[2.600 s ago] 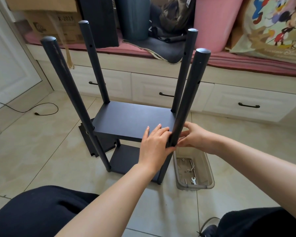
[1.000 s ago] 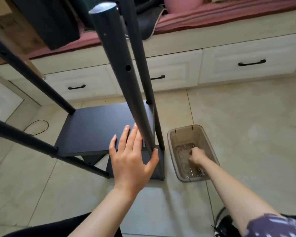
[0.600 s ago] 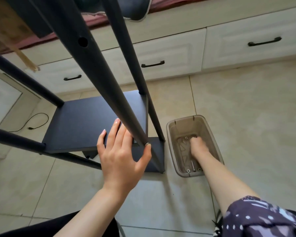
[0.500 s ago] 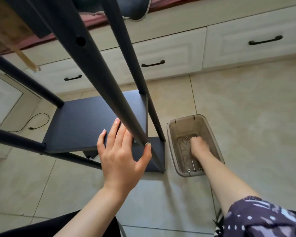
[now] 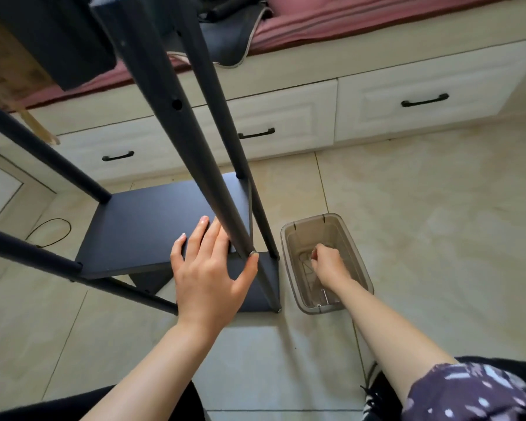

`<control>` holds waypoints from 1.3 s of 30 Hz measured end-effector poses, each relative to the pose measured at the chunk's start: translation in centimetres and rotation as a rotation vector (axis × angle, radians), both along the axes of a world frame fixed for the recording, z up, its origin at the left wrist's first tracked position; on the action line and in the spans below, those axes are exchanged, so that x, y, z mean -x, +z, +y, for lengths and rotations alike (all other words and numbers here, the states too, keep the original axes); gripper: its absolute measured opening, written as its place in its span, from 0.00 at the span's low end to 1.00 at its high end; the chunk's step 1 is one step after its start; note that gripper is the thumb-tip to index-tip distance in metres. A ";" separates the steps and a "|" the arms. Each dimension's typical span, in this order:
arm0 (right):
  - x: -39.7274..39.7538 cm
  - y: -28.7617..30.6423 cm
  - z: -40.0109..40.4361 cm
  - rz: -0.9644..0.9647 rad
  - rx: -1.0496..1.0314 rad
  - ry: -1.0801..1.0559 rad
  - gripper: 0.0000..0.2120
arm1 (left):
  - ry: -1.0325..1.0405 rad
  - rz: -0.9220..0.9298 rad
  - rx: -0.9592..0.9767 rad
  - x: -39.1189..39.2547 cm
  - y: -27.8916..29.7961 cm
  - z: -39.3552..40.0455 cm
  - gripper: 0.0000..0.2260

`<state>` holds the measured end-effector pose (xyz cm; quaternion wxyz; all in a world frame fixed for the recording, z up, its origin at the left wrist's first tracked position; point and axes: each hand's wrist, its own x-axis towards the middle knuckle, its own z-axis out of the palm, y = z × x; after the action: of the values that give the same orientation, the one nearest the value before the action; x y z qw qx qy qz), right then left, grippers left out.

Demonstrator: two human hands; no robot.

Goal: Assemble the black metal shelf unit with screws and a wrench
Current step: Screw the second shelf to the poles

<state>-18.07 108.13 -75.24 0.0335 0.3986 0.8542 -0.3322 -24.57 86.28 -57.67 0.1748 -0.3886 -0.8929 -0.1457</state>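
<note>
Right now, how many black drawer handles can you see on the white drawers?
3. One handle sits on the left drawer, one on the middle drawer just behind the shelf poles, and one on the right drawer. More could be hidden behind the poles or beyond the picture's edge.

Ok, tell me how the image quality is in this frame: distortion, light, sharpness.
Head view: wide-angle bending bows the drawer fronts and splays the shelf poles; soft daylight, faint shadows on the floor tiles; left hand sharp, right hand in the plastic bin slightly soft.
</note>
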 end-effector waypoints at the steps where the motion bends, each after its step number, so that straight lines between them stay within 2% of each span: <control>1: 0.2 0.8 -0.3 0.055 0.018 0.007 0.04 | -0.003 -0.016 0.017 0.0 0.3 -0.1 0.27; 3: 0.5 2.5 -1.3 0.173 0.066 0.009 0.04 | -0.015 -0.043 0.047 0.1 0.8 -0.2 0.28; 5: 0.8 4.4 -2.7 0.315 0.163 -0.077 0.04 | -0.018 -0.078 0.078 0.1 1.3 -0.2 0.28; 8: 1.2 7.5 -4.9 0.531 0.453 -0.292 0.05 | 0.007 -0.141 0.183 0.2 2.0 -0.2 0.30; 10: 1.4 9.4 -6.5 0.582 0.623 -0.336 0.06 | 0.015 -0.148 0.244 0.2 2.3 -0.1 0.31; 13: 1.4 11.1 -8.8 0.571 0.695 -0.286 0.10 | 0.024 -0.165 0.294 0.2 2.8 0.3 0.32; 17: 1.2 12.1 -9.9 0.520 0.655 -0.207 0.12 | 0.029 -0.229 0.318 0.3 3.7 0.7 0.33; 25: 3.1 14.8 -11.2 0.560 0.593 -0.073 0.12 | 0.062 -0.343 0.294 2.0 6.4 -0.3 0.31; 29: 5.9 17.1 -11.8 0.537 0.563 0.068 0.13 | 0.094 -0.412 0.072 4.4 8.9 -2.5 0.19; 31: 7.3 18.2 -12.3 0.543 0.560 0.138 0.12 | 0.118 -0.440 -0.005 5.9 10.0 -3.9 0.16; 36: 10.5 20.6 -14.8 0.518 0.520 0.306 0.08 | 0.179 -0.541 0.038 11.0 11.8 -8.9 0.21; 39: 12.0 21.8 -17.0 0.482 0.480 0.418 0.08 | 0.188 -0.621 -0.077 13.0 11.5 -13.1 0.20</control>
<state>-30.03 91.09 -53.47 -0.0087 0.1079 0.7984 -0.5922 -37.57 73.15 -46.18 -0.0786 -0.2348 -0.9293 -0.2741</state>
